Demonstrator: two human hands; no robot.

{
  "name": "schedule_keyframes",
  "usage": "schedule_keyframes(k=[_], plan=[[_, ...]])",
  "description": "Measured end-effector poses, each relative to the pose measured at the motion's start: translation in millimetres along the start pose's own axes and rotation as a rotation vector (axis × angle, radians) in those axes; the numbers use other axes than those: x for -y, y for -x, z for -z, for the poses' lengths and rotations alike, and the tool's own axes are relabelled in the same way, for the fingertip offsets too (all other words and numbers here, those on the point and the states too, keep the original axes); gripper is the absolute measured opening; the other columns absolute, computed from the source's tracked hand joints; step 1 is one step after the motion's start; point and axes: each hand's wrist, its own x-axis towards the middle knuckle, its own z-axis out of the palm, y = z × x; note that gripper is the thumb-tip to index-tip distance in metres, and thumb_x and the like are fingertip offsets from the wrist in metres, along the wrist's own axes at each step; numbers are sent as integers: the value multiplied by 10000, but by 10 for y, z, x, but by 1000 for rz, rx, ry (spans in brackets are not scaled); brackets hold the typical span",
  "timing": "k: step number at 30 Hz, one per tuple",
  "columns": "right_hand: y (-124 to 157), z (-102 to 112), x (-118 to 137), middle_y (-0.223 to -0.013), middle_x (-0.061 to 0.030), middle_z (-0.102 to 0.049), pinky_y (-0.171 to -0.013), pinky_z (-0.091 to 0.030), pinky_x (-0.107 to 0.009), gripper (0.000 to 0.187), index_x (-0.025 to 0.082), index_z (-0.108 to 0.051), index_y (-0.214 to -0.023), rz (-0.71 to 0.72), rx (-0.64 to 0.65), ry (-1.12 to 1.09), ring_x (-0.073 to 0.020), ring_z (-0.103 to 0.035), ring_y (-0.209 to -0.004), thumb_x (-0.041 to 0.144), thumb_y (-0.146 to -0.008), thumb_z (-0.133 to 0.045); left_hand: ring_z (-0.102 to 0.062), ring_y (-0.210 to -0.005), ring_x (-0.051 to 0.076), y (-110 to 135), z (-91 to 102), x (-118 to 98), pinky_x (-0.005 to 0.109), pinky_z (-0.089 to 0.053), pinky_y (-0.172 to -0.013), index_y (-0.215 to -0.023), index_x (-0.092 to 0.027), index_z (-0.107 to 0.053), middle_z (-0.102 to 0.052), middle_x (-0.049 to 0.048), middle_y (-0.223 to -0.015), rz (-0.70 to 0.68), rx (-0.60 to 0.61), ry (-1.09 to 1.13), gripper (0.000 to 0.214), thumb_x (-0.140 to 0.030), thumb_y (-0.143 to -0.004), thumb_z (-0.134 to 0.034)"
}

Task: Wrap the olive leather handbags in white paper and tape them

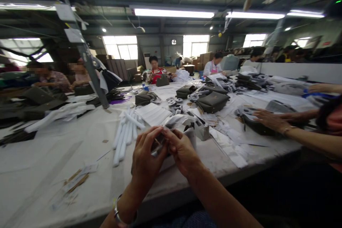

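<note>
My left hand [146,155] and my right hand [184,151] meet in front of me above the near edge of the white table, their fingertips pinched together. Whatever lies between the fingers is small and mostly hidden; only a thin, pale sliver shows. Just behind my right hand sits a grey item [201,130], partly covered by clear plastic and by my fingers. White rolled tubes [124,135] lie close to my left hand, and a stack of white sheets [153,114] is beyond them.
Dark handbags [213,102] and rolled grey straps [175,105] crowd the table [101,171]. At the right, a co-worker's hands [275,119] rest on another bag. A slanted metal post [92,73] rises at left. Paper scraps [77,178] lie at the near left.
</note>
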Motion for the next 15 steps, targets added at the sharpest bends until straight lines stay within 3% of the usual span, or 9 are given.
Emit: schedule_keyframes(k=[3, 5, 8, 12, 15], plan=[[-13, 13, 18, -539, 97, -424, -382, -244, -149, 340, 150, -622, -740, 22, -61, 73, -17, -256, -436, 377, -670, -866, -476, -1326, 275, 136, 84, -10, 460, -440, -1083, -1270, -264, -560, -499, 99, -1445, 68, 12, 39, 394, -262, -885, -643], [-35, 52, 49, -524, 106, -392, -376, -265, -127, 336, 151, -636, -736, 6, -67, 91, -8, -251, -427, 362, -651, -883, -468, -1342, 270, 260, 148, 35, 469, -422, -1106, -1302, -263, -537, -512, 104, -1439, 130, 19, 92, 386, -273, -919, -590], [-77, 177, 95, -604, 71, -506, -389, -358, -100, 370, 165, -692, -778, -56, -50, 138, -7, -376, -447, 421, -612, -903, -514, -1306, 248, 489, 237, 213, 450, -430, -1105, -1324, -258, -535, -583, 99, -1369, 244, 10, 139, 364, -284, -962, -502], [-66, 471, 149, -924, -49, -717, -579, -594, -233, 508, 225, -758, -942, -23, -91, 414, -141, -665, -641, 610, -619, -829, -587, -1222, 214, 802, 404, 743, 382, -505, -1021, -1275, -242, -585, -644, 74, -1298, 540, 6, 21, 337, -327, -967, -476], [6, 728, 172, -879, -75, -759, -633, -616, -318, 568, 278, -734, -1146, 90, -145, 844, -248, -730, -741, 628, -699, -737, -618, -1164, 221, 957, 693, 1367, 391, -530, -975, -1206, -202, -621, -673, 92, -1235, 684, 7, -119, 306, -298, -955, -474]])
